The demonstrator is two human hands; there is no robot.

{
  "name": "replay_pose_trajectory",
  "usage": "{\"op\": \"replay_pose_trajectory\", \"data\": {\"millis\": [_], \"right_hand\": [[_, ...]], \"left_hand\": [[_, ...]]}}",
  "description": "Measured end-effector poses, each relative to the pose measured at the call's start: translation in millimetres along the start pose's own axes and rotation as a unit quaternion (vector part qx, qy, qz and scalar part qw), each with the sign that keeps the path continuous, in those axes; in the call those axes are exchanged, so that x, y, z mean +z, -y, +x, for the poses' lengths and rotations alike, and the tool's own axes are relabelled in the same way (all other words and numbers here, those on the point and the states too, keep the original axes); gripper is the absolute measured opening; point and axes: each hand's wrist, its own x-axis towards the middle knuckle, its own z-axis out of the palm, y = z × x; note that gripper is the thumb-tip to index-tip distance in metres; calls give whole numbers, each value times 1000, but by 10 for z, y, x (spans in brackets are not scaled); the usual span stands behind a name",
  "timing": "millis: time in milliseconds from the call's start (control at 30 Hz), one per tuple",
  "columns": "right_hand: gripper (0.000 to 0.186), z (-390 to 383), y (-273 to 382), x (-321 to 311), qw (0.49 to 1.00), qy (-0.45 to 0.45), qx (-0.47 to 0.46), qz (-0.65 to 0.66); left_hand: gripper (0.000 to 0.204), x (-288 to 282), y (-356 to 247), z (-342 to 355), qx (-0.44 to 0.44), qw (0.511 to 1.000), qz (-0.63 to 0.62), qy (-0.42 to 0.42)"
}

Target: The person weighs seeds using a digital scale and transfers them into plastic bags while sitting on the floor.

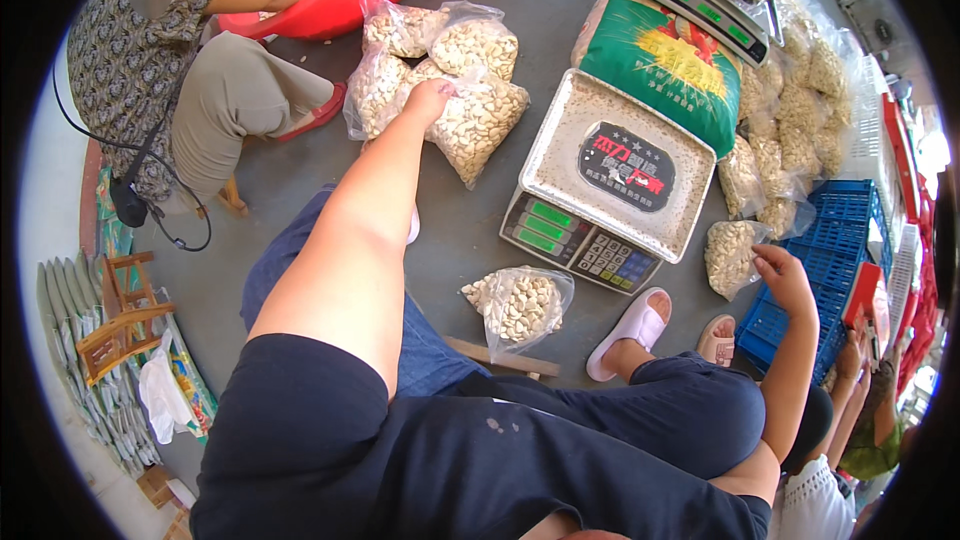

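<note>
Nearest, on the near side of the platform scale, a bag of pale beans sits on the floor; right of the scale, the right hand pinches a small bean bag by its top; left of it, the left hand curls over clustered bean bags, grip unclear; probably weighty, slumping and slick, best held by the neck
</note>
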Motion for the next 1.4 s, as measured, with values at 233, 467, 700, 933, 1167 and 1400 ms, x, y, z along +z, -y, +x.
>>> {"op": "replay_pose_trajectory", "data": {"millis": [233, 467, 700, 933, 1167, 1400], "right_hand": [[23, -590, 1533, -484, 987, -22, -140, -75], [47, -556, 2139, -342, 941, -61, -325, -65], [70, 78, 2128, 183, 922, 27, -386, 33], [12, 478, 1443, 139, 936, 292, -93, 172], [12, 294, 1252, -188, 912, -51, -397, -95], [3, 473, 1077, 130, 895, 1, -387, -222]], "left_hand": [[16, -491, -1063, -245, 168, 982, 14, 88], [17, -1261, -2365, -850, 282, 925, 19, 256], [11, -1144, -3153, -1419, 417, 848, 47, 325], [12, -480, -3468, -1429, 569, 747, 126, 319], [7, -228, -3381, -1169, 616, 721, 169, 268], [11, 516, -2898, -1086, 575, 708, 276, 303]]}}
